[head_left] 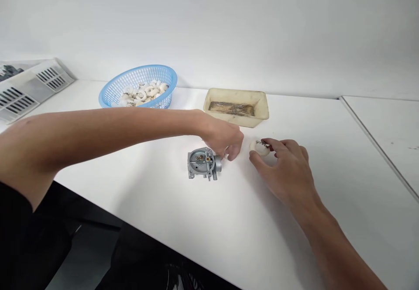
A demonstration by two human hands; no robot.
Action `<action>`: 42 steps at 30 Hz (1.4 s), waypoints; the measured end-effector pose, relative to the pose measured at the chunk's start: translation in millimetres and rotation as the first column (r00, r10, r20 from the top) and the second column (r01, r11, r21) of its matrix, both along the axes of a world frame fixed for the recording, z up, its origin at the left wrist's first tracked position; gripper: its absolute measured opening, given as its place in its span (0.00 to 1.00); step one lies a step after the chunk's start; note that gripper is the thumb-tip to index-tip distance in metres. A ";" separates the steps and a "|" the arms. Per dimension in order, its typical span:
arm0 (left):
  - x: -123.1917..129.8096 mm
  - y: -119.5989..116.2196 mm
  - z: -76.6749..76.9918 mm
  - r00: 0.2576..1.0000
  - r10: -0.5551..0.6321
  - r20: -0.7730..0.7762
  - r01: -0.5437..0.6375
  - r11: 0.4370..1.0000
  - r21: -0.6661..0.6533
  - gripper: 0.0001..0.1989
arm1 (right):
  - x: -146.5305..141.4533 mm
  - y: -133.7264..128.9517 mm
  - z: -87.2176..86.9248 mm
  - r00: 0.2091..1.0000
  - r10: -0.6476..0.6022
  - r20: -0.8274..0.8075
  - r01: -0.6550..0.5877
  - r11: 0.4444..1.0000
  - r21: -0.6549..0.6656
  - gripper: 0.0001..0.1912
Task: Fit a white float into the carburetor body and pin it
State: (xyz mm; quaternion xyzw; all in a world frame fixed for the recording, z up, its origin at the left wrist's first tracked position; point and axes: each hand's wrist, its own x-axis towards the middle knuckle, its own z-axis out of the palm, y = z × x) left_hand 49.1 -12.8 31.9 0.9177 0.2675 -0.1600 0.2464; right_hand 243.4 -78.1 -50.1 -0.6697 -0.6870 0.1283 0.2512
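Note:
My right hand (pixel 290 165) pinches a white ring-shaped carburetor float (pixel 252 147) between thumb and fingers, just above the table. A small metal piece shows at the float's upper edge. To its left, my left hand (pixel 224 137) reaches across with curled fingers pointing down. Whether anything is between its fingertips is hidden. Close below that hand, a grey metal carburetor body (pixel 193 168) lies on the white table, its round bowl side up with brass fittings inside.
At the back stands a blue plastic basket (pixel 108 90) with several white floats (pixel 151 91). A cream bin (pixel 258 122) right of it holds thin metal pins (pixel 231 108). A white slotted crate (pixel 39 83) with dark parts is at far left. The table's front edge runs diagonally below.

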 end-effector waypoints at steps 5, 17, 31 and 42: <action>-5.2 3.9 -13.4 0.996 -0.006 0.084 0.009 0.999 -0.033 0.10 | 1.7 0.6 -7.6 1.000 0.012 -0.009 -0.011 0.998 0.054 0.27; -16.7 11.6 0.3 0.979 0.102 0.178 -0.097 0.995 -0.037 0.09 | 7.6 4.2 -7.1 1.000 -0.012 -0.027 0.015 0.992 0.123 0.28; -123.6 -117.4 -39.7 0.168 0.799 0.577 -0.662 0.525 -0.534 0.09 | -36.2 -35.9 33.9 0.966 0.069 -0.248 -0.071 0.997 0.003 0.29; -105.8 -117.6 -50.9 0.231 0.605 0.762 -0.448 0.761 -0.468 0.10 | -59.1 -62.8 44.7 0.958 0.261 -0.116 -0.245 0.960 0.136 0.26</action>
